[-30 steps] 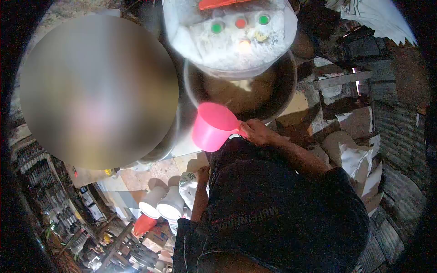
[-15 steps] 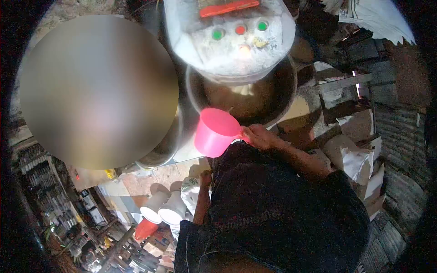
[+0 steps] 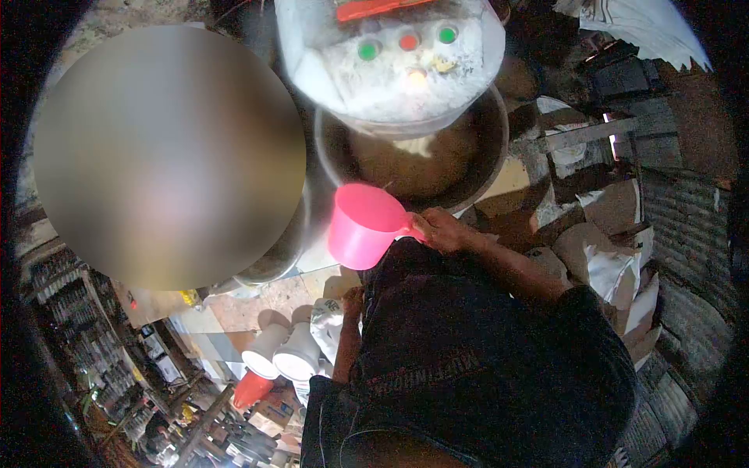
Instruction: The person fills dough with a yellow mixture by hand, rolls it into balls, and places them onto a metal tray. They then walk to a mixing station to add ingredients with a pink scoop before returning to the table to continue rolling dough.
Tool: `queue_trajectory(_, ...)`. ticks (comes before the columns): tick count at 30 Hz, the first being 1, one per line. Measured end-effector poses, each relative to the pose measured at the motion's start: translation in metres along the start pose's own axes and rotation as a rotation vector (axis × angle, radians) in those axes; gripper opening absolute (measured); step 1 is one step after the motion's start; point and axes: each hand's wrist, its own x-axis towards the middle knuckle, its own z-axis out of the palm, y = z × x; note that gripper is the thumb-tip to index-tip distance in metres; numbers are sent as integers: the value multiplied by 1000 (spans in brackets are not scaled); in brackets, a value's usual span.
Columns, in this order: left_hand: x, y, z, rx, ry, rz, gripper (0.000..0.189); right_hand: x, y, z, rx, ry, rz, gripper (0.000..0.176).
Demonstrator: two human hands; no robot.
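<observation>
Hands well apart, we grip a pink dipper (image 3: 360,238) by its handle in our right hand (image 3: 441,230), fingers closed around the grip, as seen in the head view. The dipper's round mouth faces up in front of our dark shirt (image 3: 499,351), at the near side of a large round bowl (image 3: 322,148); whether the two touch, we cannot tell. Our left hand (image 3: 353,300) hangs low by our side, next to a white printed bag (image 3: 326,324); whether its fingers are open or curled, we cannot make out.

Over the bowl stands a white machine (image 3: 398,70), its front fitted with two green buttons, a red one between them and an orange-red bar above. A pale shape (image 3: 413,146) shows in the bowl beneath it, the rest of the inside deep in shadow. To our left, a second round vessel (image 3: 285,261) is partly hidden by a blurred disc. Two white buckets (image 3: 282,355) sit side by side on the tiled floor (image 3: 261,300), a red bag (image 3: 251,388) close by. Corrugated sheets (image 3: 690,234) line our right.
</observation>
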Motion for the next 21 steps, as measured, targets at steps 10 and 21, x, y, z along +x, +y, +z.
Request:
queue_trajectory(10,8,-10,6,51,73,8,28,5,10,3,-1,-19,-43,51)
queue_trajectory(21,28,-63,23,50,70,-138,34,-1,2,2,57,53,-61,67)
